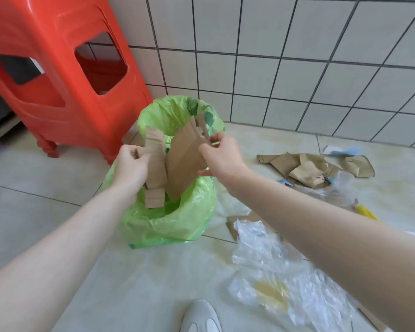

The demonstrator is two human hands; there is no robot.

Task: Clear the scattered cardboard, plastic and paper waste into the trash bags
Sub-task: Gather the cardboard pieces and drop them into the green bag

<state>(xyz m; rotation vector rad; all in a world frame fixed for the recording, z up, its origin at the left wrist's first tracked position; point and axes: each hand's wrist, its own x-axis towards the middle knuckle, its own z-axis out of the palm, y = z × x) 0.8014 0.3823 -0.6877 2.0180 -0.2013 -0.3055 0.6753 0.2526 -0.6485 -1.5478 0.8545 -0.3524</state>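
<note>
A green trash bag stands open on the tiled floor below my hands. My left hand grips a narrow corrugated cardboard strip that hangs down into the bag's mouth. My right hand pinches the upper right edge of a larger flat cardboard piece, tilted over the opening. The two pieces touch near the middle. Crumpled brown paper and clear plastic wrap lie scattered on the floor to the right.
A red plastic stool stands close behind the bag on the left. The tiled wall runs along the back. A yellow item lies by the plastic. My white shoe is at the bottom edge.
</note>
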